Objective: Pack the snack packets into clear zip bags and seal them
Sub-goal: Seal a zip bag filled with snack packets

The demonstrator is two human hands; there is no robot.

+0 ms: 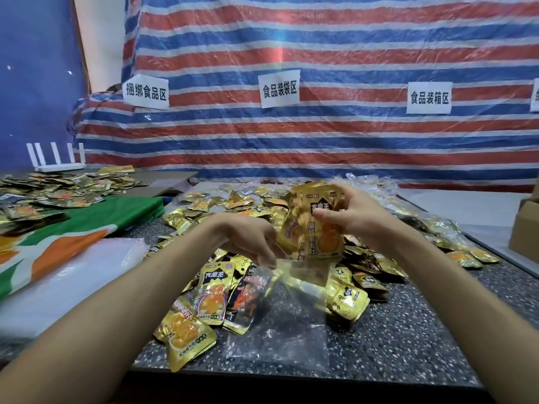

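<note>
Just in front of the pile (221, 204), the right hand (360, 215) grips a packet stack (319, 228) upright over the bag (280, 325). The left hand (248, 237) pinches the bag's mouth, and its bottom lies on bare table (408, 330) near the front edge.

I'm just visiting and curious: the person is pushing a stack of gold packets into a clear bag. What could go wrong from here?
1. The left hand seems to pinch only one side of the mouth of the clear bag, so the mouth may sag shut and packet corners may catch on it.
2. The right hand grips several gold packets at once; one could slip into the loose pile below and spoil the count.
</note>
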